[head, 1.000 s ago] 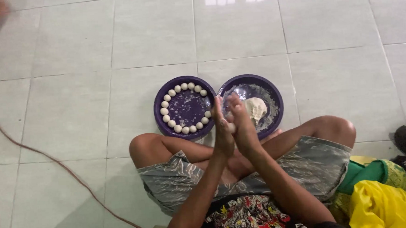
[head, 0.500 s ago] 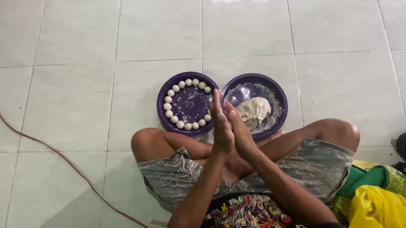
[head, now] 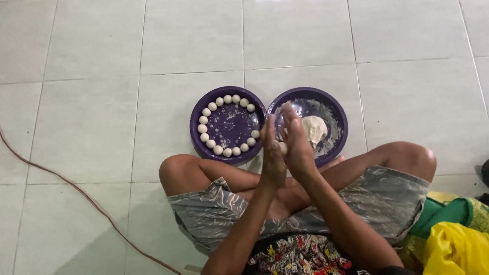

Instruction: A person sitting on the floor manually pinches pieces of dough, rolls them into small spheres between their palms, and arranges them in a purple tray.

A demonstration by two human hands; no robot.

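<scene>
On the tiled floor (head: 87, 123), a person sits cross-legged with the left hand (head: 271, 153) and right hand (head: 298, 143) pressed palm to palm, fingers extended and closed around a small dough piece (head: 282, 148) between them. Just ahead, the left purple plate (head: 198, 109) carries a ring of dough balls (head: 224, 99); the right purple plate (head: 335, 107) holds a dough lump (head: 315, 129).
</scene>
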